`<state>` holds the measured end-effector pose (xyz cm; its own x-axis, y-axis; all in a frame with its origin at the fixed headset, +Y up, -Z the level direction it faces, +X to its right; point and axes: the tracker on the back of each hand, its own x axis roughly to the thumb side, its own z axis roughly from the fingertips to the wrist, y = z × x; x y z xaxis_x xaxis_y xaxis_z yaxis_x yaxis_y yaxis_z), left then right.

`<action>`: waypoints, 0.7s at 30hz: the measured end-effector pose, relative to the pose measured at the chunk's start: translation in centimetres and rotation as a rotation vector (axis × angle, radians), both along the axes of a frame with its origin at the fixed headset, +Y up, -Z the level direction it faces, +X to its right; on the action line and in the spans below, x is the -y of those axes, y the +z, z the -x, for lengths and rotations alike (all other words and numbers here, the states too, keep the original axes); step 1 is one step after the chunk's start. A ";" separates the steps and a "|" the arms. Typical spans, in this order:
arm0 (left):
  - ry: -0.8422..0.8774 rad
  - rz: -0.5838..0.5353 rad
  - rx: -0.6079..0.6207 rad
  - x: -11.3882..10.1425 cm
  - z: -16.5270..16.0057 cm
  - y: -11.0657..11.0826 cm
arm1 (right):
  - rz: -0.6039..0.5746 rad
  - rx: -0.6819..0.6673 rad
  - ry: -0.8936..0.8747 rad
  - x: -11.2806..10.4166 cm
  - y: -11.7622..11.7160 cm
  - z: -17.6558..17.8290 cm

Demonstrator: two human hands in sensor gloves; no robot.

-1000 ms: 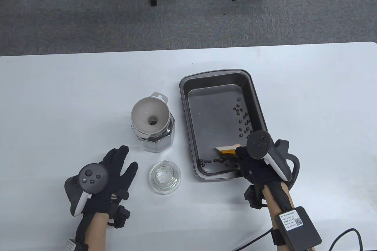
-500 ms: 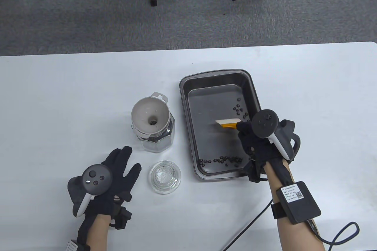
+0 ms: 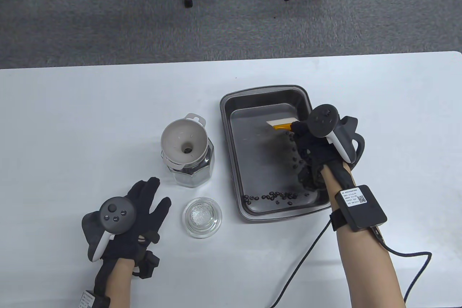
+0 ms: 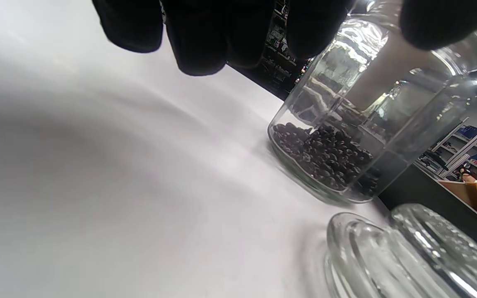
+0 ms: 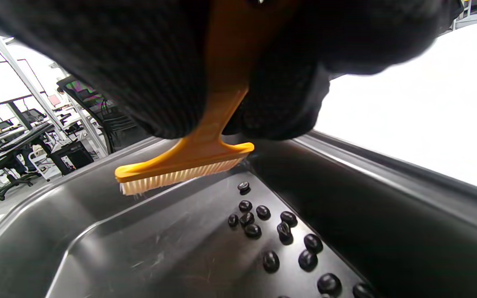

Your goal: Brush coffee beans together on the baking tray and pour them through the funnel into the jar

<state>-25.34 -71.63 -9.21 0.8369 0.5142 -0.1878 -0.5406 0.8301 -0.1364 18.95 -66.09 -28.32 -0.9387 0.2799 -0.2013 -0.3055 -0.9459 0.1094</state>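
The black-gloved left hand (image 3: 139, 210) is laid flat on the white tabletop (image 3: 90, 124), fingers spread, nothing held. Just beside it a round clear glass lid (image 3: 202, 217) is seen. Behind the lid, a white plastic funnel (image 3: 184, 141) is seated in a clear glass jar (image 4: 346, 136) with beans at its bottom. On the right, the dark metal baking tray (image 3: 231, 142) contains dark coffee beans (image 5: 263, 219), partly gathered along its near wall. An orange-handled brush with pale bristles (image 5: 189, 169) is gripped by the black-gloved right hand (image 3: 314, 145) at the tray's far right part.
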 end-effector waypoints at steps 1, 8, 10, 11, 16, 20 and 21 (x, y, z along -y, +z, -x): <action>0.000 -0.005 -0.005 0.0 0.1 0.0 | 0.005 0.004 0.000 0.2 -0.4 0.0; -0.020 0.011 -0.005 -0.1 0.3 0.1 | 0.027 0.024 -0.022 1.1 -2.4 -0.2; -0.024 0.013 -0.008 0.0 0.4 0.1 | 0.035 0.037 -0.031 1.3 -3.0 -0.3; -0.024 0.013 -0.010 0.0 0.4 0.1 | 0.039 0.040 -0.032 1.4 -3.1 -0.3; -0.028 0.011 -0.014 -0.1 0.5 0.0 | 0.064 0.049 -0.015 2.3 -4.1 -0.3; -0.035 0.016 -0.014 -0.1 0.5 0.0 | 0.087 0.041 -0.008 3.1 -4.3 -0.1; -0.034 0.018 -0.015 -0.1 0.5 0.0 | 0.100 0.030 0.007 3.3 -4.3 0.0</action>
